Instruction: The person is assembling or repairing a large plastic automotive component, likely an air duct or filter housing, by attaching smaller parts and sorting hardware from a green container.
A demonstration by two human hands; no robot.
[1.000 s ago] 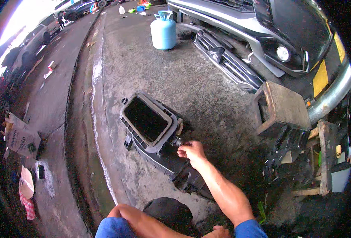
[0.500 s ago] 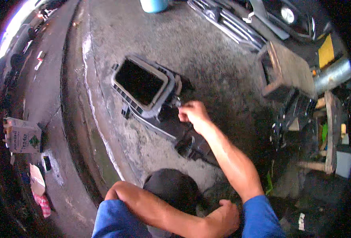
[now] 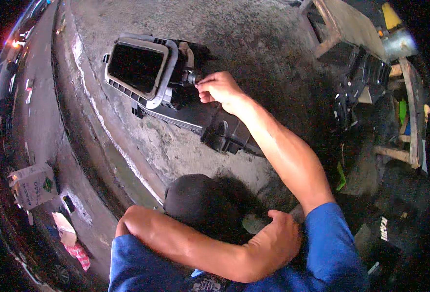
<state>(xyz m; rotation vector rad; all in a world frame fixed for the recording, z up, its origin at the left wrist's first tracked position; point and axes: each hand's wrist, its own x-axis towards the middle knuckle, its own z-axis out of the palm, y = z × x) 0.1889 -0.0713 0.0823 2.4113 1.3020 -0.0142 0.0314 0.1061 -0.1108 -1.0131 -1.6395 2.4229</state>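
A black plastic housing [image 3: 176, 117] with a rectangular opening framed by a grey rim [image 3: 162, 80] lies on the concrete ahead of me. My right hand [image 3: 220, 90] reaches out to its right side, thumb and fingers pinched at a small dark round fitting [image 3: 191, 78] beside the opening. My left arm is folded across my lap. My left hand [image 3: 276, 241] rests at my right knee, its thumb up and the other fingers hidden from view. My dark-clad knee [image 3: 195, 199] stands between the two arms.
A wooden box-like stool [image 3: 351, 29] stands at the upper right, with black plastic parts [image 3: 363, 78] below it and a wooden frame [image 3: 412, 112] beside them. On the left, past a kerb-like concrete edge [image 3: 96, 107], are a cardboard box [image 3: 35, 185] and a red-and-white cloth [image 3: 79, 255].
The view has shifted, so the housing sits higher and further left in the picture. My right hand stays at the fitting. My left hand remains by my knee.
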